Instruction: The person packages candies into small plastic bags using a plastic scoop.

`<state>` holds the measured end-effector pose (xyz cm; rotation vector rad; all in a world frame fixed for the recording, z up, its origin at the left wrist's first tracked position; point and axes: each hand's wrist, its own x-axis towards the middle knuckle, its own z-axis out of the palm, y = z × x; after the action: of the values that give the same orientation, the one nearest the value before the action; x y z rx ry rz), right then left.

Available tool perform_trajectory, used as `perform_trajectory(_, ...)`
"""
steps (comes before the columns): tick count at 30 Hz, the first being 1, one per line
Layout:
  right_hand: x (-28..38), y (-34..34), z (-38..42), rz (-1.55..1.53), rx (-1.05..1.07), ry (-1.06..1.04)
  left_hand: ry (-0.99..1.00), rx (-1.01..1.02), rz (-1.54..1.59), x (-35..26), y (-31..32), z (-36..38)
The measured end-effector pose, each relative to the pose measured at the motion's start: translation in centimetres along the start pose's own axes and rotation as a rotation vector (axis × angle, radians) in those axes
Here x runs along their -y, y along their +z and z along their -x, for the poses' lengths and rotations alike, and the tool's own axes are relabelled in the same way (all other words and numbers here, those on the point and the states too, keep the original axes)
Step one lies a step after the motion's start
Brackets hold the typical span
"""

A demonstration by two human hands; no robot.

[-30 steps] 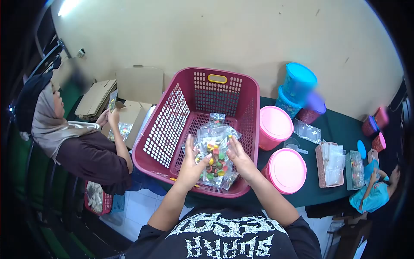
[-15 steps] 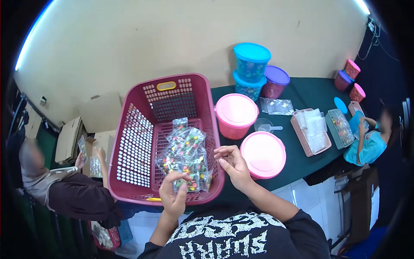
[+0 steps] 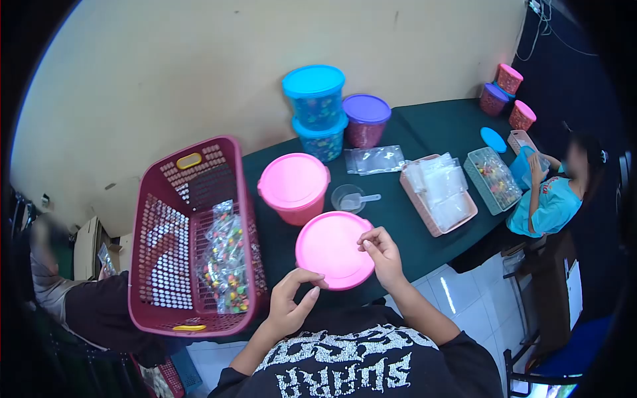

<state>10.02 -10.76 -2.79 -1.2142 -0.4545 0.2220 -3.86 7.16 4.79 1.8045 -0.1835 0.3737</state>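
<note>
A round tub with a pink lid (image 3: 334, 249) stands at the table's front edge, between my two hands. My left hand (image 3: 295, 302) is at the lid's lower left, thumb and fingers apart, with nothing in it. On the other side, my right hand (image 3: 383, 257) has its loosely curled fingers over the lid's right rim and also holds nothing. Behind this tub is a second pink tub (image 3: 294, 186), its lid on. To the left, a maroon basket (image 3: 252, 265) holds several clear packets of colourful candies (image 3: 225, 265).
Blue tubs (image 3: 318, 109) are stacked near the wall beside a purple-lidded tub (image 3: 366, 123). A clear cup with a scoop (image 3: 352, 199), plastic bags (image 3: 375, 159) and a pink tray of bags (image 3: 421, 215) lie rightward. One person (image 3: 554, 205) sits right, another (image 3: 99, 308) left.
My view has swung right, so the basket sits further left. My left hand has left the basket's packets for the near pink lid; my right hand has moved over that lid's right edge.
</note>
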Motion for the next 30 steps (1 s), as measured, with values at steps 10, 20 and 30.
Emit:
perform_trajectory(10, -1.5, -26.5, -2.1, 0.335, -0.462, 0.147, -0.408, 0.163, 0.395, 9.2, 18.8, -10.9)
perform_trajectory(20, -3.0, -39.6, -5.3, 1.112, -0.465, 0.443, -0.281, 0.298, -0.326, 17.5, 34.0, -18.9)
perform_trajectory(30, -5.4, -39.6, -7.0, 1.393, -0.426, 0.631, -0.288, 0.493, -0.887, 20.8, 38.1, -19.6)
